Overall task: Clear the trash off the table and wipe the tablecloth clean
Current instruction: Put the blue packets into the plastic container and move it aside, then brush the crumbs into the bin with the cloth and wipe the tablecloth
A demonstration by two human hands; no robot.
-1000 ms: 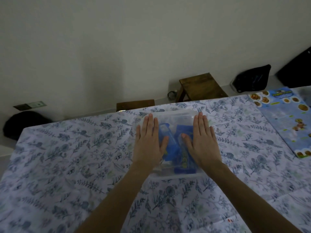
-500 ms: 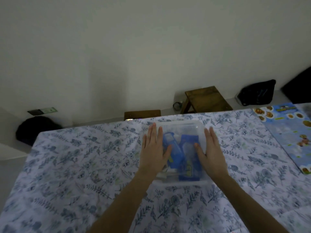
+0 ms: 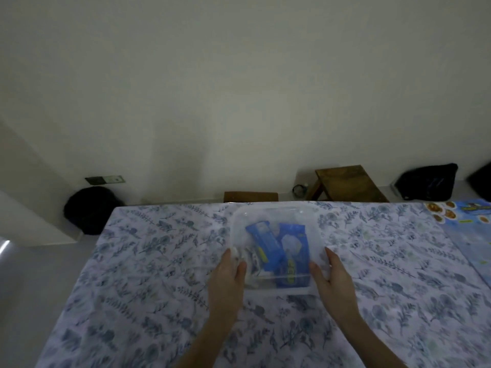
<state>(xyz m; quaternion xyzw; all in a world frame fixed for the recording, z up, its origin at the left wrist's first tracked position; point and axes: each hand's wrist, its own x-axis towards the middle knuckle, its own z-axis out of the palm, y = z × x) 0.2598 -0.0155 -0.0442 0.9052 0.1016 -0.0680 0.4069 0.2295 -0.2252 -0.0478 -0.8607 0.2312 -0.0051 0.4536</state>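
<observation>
A clear lidded plastic box (image 3: 275, 221) of blue packets is flanked by the left hand (image 3: 228, 277) and right hand (image 3: 332, 277) — both spread, seemingly placed for lifting.

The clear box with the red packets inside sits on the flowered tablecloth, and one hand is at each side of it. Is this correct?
Not quite: the packets in the clear box are blue, not red, as the head view shows. The rest holds: the box sits on the flowered tablecloth, with the left hand and the right hand at its sides.
</observation>
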